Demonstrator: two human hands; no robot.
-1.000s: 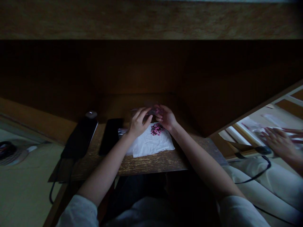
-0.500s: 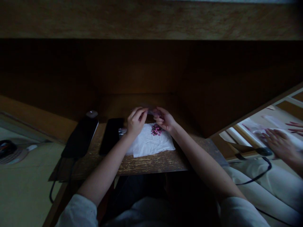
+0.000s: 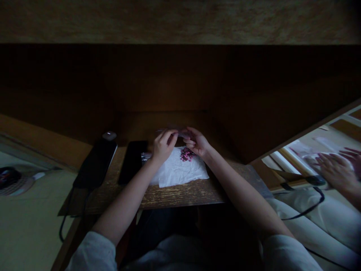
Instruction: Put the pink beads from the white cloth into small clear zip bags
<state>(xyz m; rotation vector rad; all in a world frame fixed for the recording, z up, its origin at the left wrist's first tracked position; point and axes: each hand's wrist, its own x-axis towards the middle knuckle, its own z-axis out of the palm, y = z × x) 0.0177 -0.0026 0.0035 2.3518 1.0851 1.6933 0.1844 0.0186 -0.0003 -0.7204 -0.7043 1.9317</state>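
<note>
Left hand and right hand close but not touching — both pinching a clear plastic strip above the white tissue. Pink beads heaped on tissue, just below right hand.

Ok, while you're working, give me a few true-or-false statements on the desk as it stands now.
1. The pink beads lie on the white paper. True.
2. The left hand rests flat on the black phone. False: it is raised over the paper, clear of the phone.
3. The right hand is close to the beads. True.
4. The phone lies to the right of the paper. False: it lies to the left.
5. A co-worker's hand shows at the right of the view. True.
</note>
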